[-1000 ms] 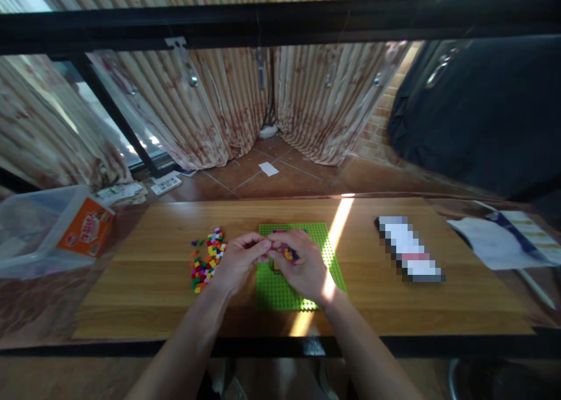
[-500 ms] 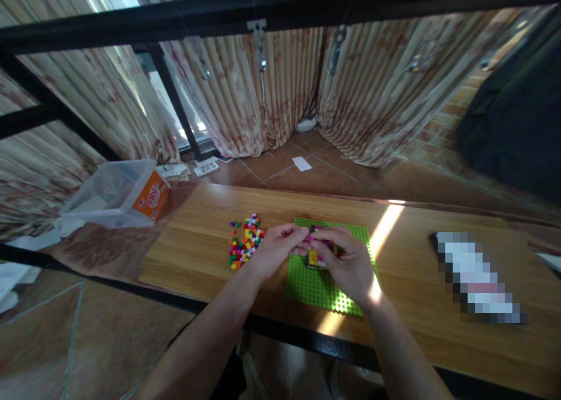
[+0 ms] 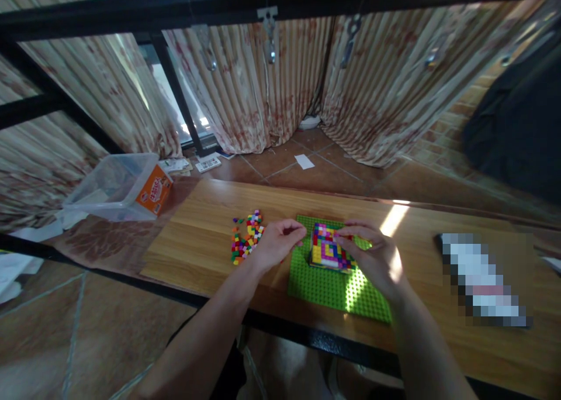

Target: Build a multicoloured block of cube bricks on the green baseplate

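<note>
A block of multicoloured toy bricks (image 3: 323, 256) stands on the green studded baseplate (image 3: 315, 292), its top a patchwork of yellow, purple, red and blue. Over the block's right part, my right hand (image 3: 377, 254) pinches what looks like a small pink brick at its fingertips. My left hand (image 3: 280, 240) hovers by the baseplate's left edge, apart from the block. Its thumb and forefinger are pressed together; whatever they hold is too small to make out. Left of that hand lies a heap of loose bricks (image 3: 240, 250), partly hidden behind it.
The wooden table (image 3: 188, 236) has a dark front edge. A pixelated object (image 3: 484, 280) lies at its right. Beyond the left end is a clear plastic bin (image 3: 109, 186) with an orange label. Curtains (image 3: 289, 84) and a black metal bar (image 3: 175, 14) are behind.
My hands have parted: the right moved right with a small pink brick, uncovering the block's top. The left hand stays nearly in place. The view has shifted slightly.
</note>
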`<state>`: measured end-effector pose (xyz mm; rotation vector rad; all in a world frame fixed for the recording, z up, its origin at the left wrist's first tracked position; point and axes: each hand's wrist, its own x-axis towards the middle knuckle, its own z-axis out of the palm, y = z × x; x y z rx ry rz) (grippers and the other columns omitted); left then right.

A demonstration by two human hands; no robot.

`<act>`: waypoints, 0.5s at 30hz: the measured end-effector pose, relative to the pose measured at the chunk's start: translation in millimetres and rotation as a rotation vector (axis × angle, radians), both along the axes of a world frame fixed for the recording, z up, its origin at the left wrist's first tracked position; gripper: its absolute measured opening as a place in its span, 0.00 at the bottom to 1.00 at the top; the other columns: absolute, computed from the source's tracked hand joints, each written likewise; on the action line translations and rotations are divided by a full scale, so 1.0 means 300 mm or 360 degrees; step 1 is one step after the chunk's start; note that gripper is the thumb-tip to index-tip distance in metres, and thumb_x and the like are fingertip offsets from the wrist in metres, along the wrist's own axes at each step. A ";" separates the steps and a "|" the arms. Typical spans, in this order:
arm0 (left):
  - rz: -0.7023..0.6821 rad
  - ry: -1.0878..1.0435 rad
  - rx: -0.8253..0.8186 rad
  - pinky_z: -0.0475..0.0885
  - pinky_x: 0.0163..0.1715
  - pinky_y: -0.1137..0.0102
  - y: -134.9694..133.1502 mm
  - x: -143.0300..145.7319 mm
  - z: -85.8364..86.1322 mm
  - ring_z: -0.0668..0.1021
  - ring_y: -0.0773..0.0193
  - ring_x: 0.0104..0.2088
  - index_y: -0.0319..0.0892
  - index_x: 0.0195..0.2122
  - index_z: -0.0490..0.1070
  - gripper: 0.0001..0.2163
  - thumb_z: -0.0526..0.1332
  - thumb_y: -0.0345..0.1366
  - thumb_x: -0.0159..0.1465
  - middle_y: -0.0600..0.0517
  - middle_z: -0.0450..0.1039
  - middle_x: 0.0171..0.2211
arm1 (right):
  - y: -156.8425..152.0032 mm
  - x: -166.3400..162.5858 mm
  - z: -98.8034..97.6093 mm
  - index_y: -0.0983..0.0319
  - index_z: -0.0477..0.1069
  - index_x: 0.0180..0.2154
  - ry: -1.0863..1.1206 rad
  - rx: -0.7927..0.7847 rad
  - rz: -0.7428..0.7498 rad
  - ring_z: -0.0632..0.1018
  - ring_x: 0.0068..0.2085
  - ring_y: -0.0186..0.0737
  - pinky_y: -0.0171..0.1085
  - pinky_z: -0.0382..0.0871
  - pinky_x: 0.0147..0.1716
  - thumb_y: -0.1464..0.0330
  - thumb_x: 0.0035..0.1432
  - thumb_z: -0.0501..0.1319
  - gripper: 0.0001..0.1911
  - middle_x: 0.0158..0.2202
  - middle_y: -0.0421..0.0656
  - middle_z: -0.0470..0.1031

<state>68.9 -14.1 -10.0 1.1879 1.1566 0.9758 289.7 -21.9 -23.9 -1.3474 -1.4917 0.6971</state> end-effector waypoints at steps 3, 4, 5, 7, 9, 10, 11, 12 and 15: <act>-0.0043 -0.0068 0.0002 0.66 0.30 0.74 -0.006 0.012 0.000 0.73 0.71 0.28 0.37 0.36 0.76 0.06 0.65 0.32 0.59 0.55 0.74 0.29 | -0.001 -0.018 0.002 0.54 0.83 0.32 0.0025 -0.0120 -0.0003 0.77 0.50 0.48 0.51 0.71 0.53 0.58 0.49 0.71 0.08 0.48 0.44 0.77; -0.0052 -0.0078 -0.0004 0.67 0.31 0.74 -0.007 0.015 0.000 0.73 0.71 0.28 0.38 0.38 0.77 0.06 0.65 0.31 0.59 0.54 0.75 0.31 | 0.000 -0.022 0.002 0.54 0.83 0.32 0.0023 -0.0154 -0.0003 0.77 0.50 0.48 0.51 0.71 0.53 0.58 0.49 0.71 0.09 0.49 0.44 0.76; -0.0062 -0.0083 -0.0010 0.67 0.32 0.74 -0.008 0.017 0.000 0.73 0.71 0.28 0.37 0.39 0.77 0.07 0.64 0.30 0.59 0.54 0.75 0.31 | 0.001 -0.025 0.003 0.54 0.83 0.32 0.0022 -0.0179 -0.0006 0.77 0.50 0.48 0.52 0.70 0.53 0.58 0.49 0.71 0.09 0.49 0.44 0.76; -0.0077 -0.0081 -0.0023 0.68 0.33 0.73 -0.009 0.020 -0.001 0.74 0.71 0.29 0.37 0.40 0.77 0.07 0.64 0.29 0.60 0.53 0.76 0.31 | 0.006 -0.030 0.001 0.54 0.83 0.32 0.0028 -0.0215 -0.0015 0.77 0.50 0.48 0.52 0.70 0.54 0.58 0.48 0.72 0.09 0.49 0.44 0.76; -0.0084 -0.0084 -0.0036 0.68 0.33 0.73 -0.010 0.022 -0.004 0.74 0.71 0.29 0.37 0.39 0.77 0.07 0.64 0.28 0.61 0.53 0.76 0.31 | 0.010 -0.035 0.000 0.55 0.83 0.31 0.0075 -0.0241 -0.0029 0.77 0.50 0.49 0.52 0.70 0.54 0.58 0.47 0.72 0.10 0.49 0.45 0.76; -0.0082 -0.0087 -0.0041 0.68 0.33 0.73 -0.011 0.022 -0.005 0.74 0.71 0.29 0.37 0.39 0.77 0.06 0.64 0.28 0.61 0.53 0.76 0.31 | 0.011 -0.038 -0.001 0.56 0.82 0.31 0.0113 -0.0257 -0.0041 0.77 0.50 0.49 0.52 0.70 0.54 0.58 0.46 0.72 0.10 0.49 0.45 0.77; -0.0080 -0.0088 -0.0042 0.68 0.33 0.73 -0.012 0.023 -0.006 0.74 0.71 0.29 0.37 0.39 0.77 0.06 0.64 0.28 0.61 0.53 0.76 0.31 | 0.012 -0.041 -0.001 0.56 0.82 0.30 0.0162 -0.0278 -0.0058 0.77 0.50 0.49 0.51 0.71 0.53 0.58 0.45 0.72 0.11 0.49 0.45 0.77; -0.0078 -0.0089 -0.0042 0.68 0.33 0.73 -0.013 0.024 -0.007 0.74 0.71 0.28 0.37 0.39 0.77 0.06 0.64 0.28 0.61 0.52 0.76 0.31 | 0.013 -0.045 -0.001 0.57 0.81 0.30 0.0223 -0.0312 -0.0082 0.78 0.49 0.48 0.50 0.72 0.51 0.58 0.44 0.73 0.12 0.48 0.46 0.78; -0.0084 -0.0090 -0.0044 0.68 0.33 0.73 -0.016 0.029 -0.009 0.74 0.71 0.28 0.37 0.39 0.77 0.07 0.63 0.27 0.61 0.53 0.76 0.31 | 0.012 -0.056 0.001 0.59 0.80 0.35 0.0440 -0.0520 -0.0136 0.81 0.39 0.44 0.46 0.77 0.40 0.57 0.40 0.75 0.19 0.41 0.45 0.81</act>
